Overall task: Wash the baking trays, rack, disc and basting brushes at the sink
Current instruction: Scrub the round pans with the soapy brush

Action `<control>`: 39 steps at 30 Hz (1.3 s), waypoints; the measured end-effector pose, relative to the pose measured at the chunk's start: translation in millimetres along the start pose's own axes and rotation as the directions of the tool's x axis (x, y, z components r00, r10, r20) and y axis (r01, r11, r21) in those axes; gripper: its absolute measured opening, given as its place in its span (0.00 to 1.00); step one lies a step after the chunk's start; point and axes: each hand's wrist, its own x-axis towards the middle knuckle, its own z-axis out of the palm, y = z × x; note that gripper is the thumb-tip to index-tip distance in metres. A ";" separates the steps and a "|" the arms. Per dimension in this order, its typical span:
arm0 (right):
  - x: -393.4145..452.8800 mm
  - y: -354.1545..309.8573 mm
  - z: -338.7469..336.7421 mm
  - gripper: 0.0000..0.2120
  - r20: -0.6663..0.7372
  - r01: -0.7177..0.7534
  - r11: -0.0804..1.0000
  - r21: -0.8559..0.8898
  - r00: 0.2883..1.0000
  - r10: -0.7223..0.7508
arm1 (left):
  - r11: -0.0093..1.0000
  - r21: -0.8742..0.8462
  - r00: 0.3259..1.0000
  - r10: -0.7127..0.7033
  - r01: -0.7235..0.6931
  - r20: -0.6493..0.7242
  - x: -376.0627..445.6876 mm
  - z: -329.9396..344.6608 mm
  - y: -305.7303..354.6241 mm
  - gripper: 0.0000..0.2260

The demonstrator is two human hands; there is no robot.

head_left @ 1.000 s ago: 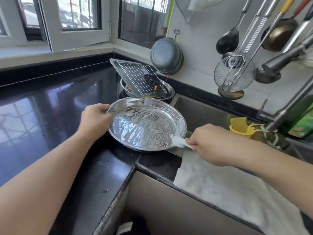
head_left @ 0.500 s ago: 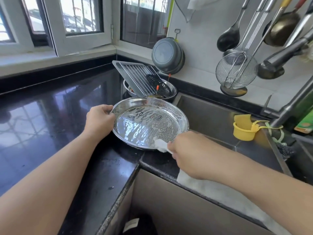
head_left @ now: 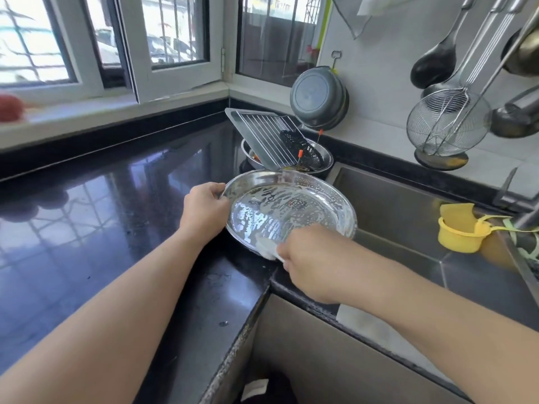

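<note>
A round steel tray (head_left: 303, 196), soapy inside, sits tilted on the counter corner at the sink's left edge. My left hand (head_left: 204, 212) grips its left rim. My right hand (head_left: 313, 258) holds a white brush (head_left: 266, 245) whose head lies on the tray's near rim. Behind the tray, a steel bowl (head_left: 326, 160) holds a rectangular baking tray (head_left: 236, 118) with a wire rack (head_left: 269, 135) on it, a black perforated disc (head_left: 302, 148) and orange-tipped brush handles (head_left: 299, 155).
The steel sink (head_left: 393, 205) lies to the right, with a yellow cup (head_left: 459, 231) at its far side by the tap. Ladles and a wire strainer (head_left: 446, 123) hang on the wall. A dark bowl (head_left: 319, 97) hangs in the corner. Black counter (head_left: 102, 214) spreads left.
My right hand has swept the white brush leftward along the tray's near rim. The left hand keeps its hold on the rim. The camera has shifted a little.
</note>
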 end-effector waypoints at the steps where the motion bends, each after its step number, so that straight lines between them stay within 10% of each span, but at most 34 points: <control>1: 8.3 -6.1 1.4 0.08 -0.017 0.019 1.000 -0.005 1.000 -0.019 | 1.000 -0.005 1.000 0.001 -0.001 0.008 -0.1 0.5 -0.1 0.13; 11: -4.0 49.8 -24.4 0.10 0.146 0.055 0.989 -0.134 0.989 -0.036 | 0.999 -0.044 0.999 0.005 -0.003 0.039 8.8 2.3 -8.1 0.07; 24: 38.2 -1.3 4.3 0.05 -0.116 0.282 0.950 -0.137 0.948 -0.298 | 0.941 -0.291 0.971 -0.115 0.175 0.210 14.1 -10.6 -12.4 0.16; 39: 109.8 -1.2 -4.7 0.16 -0.411 0.052 0.999 -0.001 0.910 -0.048 | 0.854 -0.459 0.962 -0.153 0.244 0.228 22.5 -10.1 -20.0 0.28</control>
